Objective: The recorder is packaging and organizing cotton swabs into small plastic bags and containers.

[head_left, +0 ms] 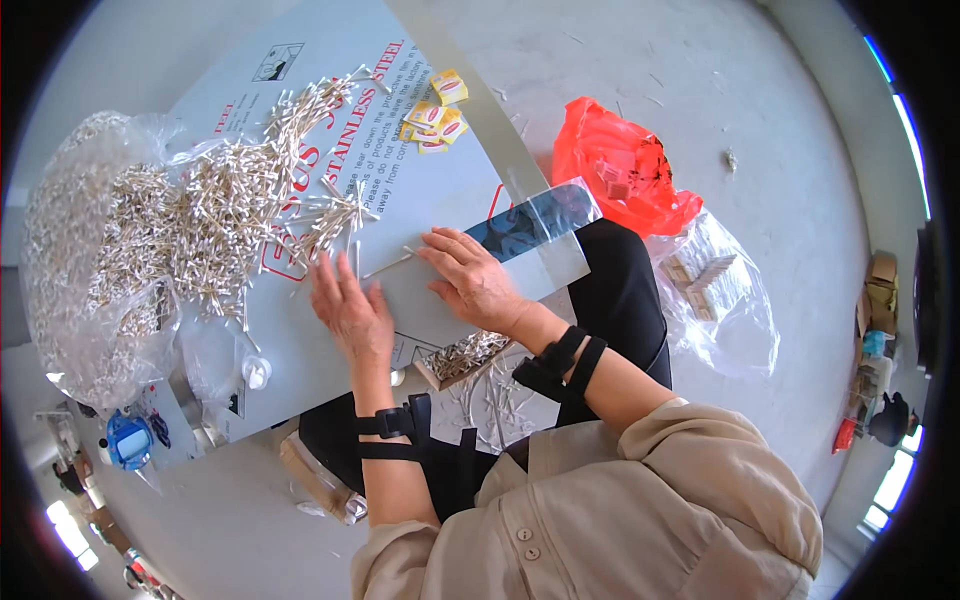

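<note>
My left hand lies on the table sheet with its fingers stretched out and apart. Its fingertips are beside a small heap of cotton swabs. To the right, my right hand rests palm down, fingers slightly bent and apart, with nothing visibly gripped. A few single swabs lie between the hands, one close to the right fingertips. Just beyond the right wrist, a clear plastic strip with a dark blue part sits at the table edge. Both palms' undersides are hidden.
A large clear bag spills a big pile of cotton swabs at left. Yellow and white packets lie farther back. An open box of swabs is below the table edge. A red bag and clear bag lie right.
</note>
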Demonstrator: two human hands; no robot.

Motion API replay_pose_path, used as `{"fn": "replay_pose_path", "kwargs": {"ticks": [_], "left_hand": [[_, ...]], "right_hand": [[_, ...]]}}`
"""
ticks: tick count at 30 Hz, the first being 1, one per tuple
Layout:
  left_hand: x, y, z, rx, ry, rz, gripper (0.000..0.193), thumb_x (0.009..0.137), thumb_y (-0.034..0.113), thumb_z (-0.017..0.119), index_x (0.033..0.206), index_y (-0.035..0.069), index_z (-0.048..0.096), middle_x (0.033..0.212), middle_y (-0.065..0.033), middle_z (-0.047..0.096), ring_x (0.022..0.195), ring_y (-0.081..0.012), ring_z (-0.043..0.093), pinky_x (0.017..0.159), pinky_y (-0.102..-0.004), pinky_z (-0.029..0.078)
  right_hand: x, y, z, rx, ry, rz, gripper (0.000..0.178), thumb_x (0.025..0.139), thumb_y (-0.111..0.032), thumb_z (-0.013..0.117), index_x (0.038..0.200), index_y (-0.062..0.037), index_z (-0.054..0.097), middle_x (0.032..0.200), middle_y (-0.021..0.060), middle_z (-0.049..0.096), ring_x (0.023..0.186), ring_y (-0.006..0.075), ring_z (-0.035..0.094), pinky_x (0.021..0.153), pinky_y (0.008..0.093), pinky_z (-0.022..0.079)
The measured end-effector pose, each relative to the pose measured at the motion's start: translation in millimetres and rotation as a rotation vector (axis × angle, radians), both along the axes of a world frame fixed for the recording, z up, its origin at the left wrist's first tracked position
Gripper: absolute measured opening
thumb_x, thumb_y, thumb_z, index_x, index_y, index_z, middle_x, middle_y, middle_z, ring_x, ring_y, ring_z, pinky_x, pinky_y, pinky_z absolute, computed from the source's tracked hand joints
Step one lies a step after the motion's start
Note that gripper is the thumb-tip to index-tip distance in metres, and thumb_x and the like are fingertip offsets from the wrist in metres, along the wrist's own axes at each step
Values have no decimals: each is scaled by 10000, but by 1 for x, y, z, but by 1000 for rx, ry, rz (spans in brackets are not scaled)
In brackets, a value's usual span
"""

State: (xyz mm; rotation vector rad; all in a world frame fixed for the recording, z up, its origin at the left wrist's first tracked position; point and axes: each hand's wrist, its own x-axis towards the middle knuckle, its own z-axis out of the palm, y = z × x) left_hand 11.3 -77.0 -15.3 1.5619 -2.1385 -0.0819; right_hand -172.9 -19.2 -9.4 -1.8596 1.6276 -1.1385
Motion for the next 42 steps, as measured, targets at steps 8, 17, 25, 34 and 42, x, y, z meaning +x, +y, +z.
{"fn": "replay_pose_path", "kwargs": {"ticks": [8, 17, 25, 34, 42], "left_hand": [[3, 13, -2, 110, -88, -126, 458, 882, 129, 551, 1330, 99, 465, 1418, -106, 409, 1340, -322, 334, 1093, -509, 220], [12, -4, 12, 12, 75, -77, 418, 754, 0, 628, 1157, 98, 575, 1240, -109, 515, 1222, -331, 420, 1010, -450, 337], [-2, 23, 12, 26, 47, -52, 211, 728, 55, 672, 928, 89, 613, 950, -59, 528, 967, -279, 485, 843, -424, 390], [-15, 20, 9, 54, 183, -170, 117, 739, 51, 657, 836, 81, 600, 887, -58, 554, 911, -280, 502, 804, -415, 395], [-6, -13, 14, 15, 21, -31, 162, 737, 24, 639, 868, 102, 586, 912, -59, 533, 966, -291, 485, 813, -428, 391]], "right_hand": [[5, -10, 0, -46, 203, 117, 441, 739, -88, 673, 1163, -27, 570, 1302, 134, 511, 1262, 307, 434, 1092, 447, 307], [9, -3, -13, -115, 83, 158, 188, 734, -44, 630, 919, -41, 660, 1192, 115, 594, 1204, 304, 491, 1053, 442, 360], [18, -18, 5, -40, 79, -36, 295, 637, -45, 680, 922, -30, 607, 1011, 115, 579, 958, 316, 555, 838, 403, 458], [25, -25, 0, 36, 141, -17, 136, 692, -66, 676, 808, -69, 604, 870, 86, 558, 874, 298, 554, 749, 381, 475], [20, -10, -5, -50, 45, 17, 177, 637, -54, 693, 788, -48, 601, 888, 83, 539, 862, 293, 532, 765, 372, 467]]}}
